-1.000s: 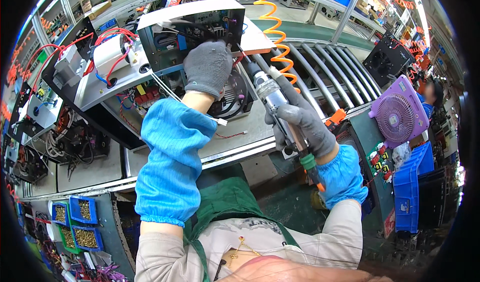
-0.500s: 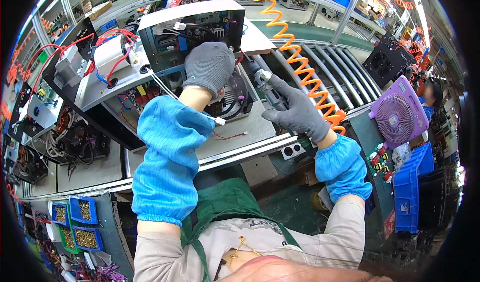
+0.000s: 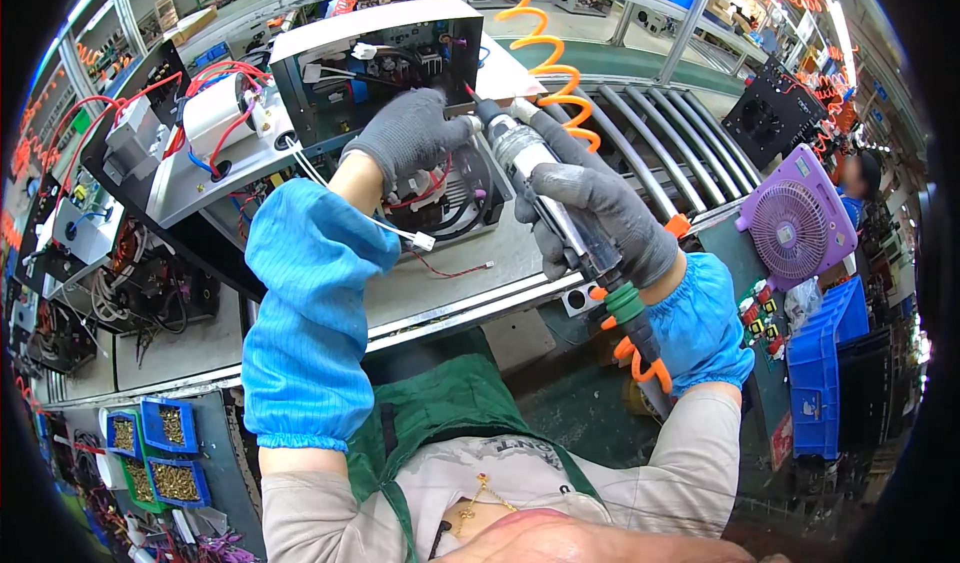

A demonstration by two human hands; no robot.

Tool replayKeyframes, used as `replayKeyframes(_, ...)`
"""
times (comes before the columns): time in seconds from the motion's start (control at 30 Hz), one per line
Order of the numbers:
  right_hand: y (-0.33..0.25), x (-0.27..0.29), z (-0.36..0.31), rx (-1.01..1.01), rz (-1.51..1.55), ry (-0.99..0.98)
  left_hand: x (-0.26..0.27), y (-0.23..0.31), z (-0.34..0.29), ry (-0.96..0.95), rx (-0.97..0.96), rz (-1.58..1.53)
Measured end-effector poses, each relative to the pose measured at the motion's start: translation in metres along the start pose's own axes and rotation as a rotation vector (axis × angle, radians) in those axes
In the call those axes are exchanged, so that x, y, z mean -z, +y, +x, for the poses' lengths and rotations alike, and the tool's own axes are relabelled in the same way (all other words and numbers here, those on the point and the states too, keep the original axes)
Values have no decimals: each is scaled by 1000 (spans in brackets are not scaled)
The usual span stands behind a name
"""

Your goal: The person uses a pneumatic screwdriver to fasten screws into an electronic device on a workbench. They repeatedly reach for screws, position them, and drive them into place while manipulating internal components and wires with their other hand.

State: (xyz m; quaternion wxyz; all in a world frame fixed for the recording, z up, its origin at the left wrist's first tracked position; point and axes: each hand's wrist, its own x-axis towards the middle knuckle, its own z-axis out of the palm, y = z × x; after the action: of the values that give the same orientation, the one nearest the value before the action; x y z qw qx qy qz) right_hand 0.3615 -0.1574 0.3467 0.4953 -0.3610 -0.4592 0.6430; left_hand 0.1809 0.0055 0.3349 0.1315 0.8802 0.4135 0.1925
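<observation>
My right hand [image 3: 615, 208], in a grey glove, is wrapped round an air screwdriver [image 3: 525, 153] with a silver body and a green collar at its rear end. Its dark nose points up and left, toward an open metal housing [image 3: 370, 21] with a white top and wiring inside. In front of that housing, my gloved left hand [image 3: 405, 138] has its fingers drawn together, close to the screwdriver's nose. Whatever those fingertips hold, if anything, is too small to make out. A white cable connector [image 3: 424, 241] hangs below the left wrist.
An orange coiled air hose [image 3: 550, 58] hangs over the roller conveyor [image 3: 650, 143]. Left of the housing sits a white cylindrical part [image 3: 215, 111] with red wires. A purple fan [image 3: 795, 223] and a blue bin [image 3: 815, 373] stand at right; small trays [image 3: 170, 423] of brass-coloured parts lie lower left.
My right hand, formerly spread beside the screwdriver, has closed round it and swung its rear end toward me. My left hand has shifted slightly left and down from the housing.
</observation>
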Motion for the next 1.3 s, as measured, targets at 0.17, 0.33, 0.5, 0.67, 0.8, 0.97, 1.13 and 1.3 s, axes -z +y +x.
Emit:
replayKeyframes(0.17,-7,-6,-1,-61,-85,-31,7,-1,1,-78,61,-92)
replayKeyframes(0.33,-4,-3,1,-35,-185,-12,-2,-9,9,-67,35,-120)
replayKeyframes(0.5,-5,-3,1,-37,-87,2,-5,-16,7,-43,2,-102)
replayKeyframes(0.67,-3,-5,0,-10,-223,73,7,-1,7,-109,-39,-174)
replayKeyframes(0.8,5,-13,1,-1,-228,16,16,-6,-9,-97,2,-204)
replayKeyframes(0.97,53,24,-52,-47,-466,134,-34,-18,-83,368,-130,-722)
replayKeyframes(1.13,127,57,-99,-457,-861,-84,-139,-119,-209,189,548,-886)
replayKeyframes(1.3,158,72,-82,-621,-1523,-171,-195,-148,-251,146,772,-929)
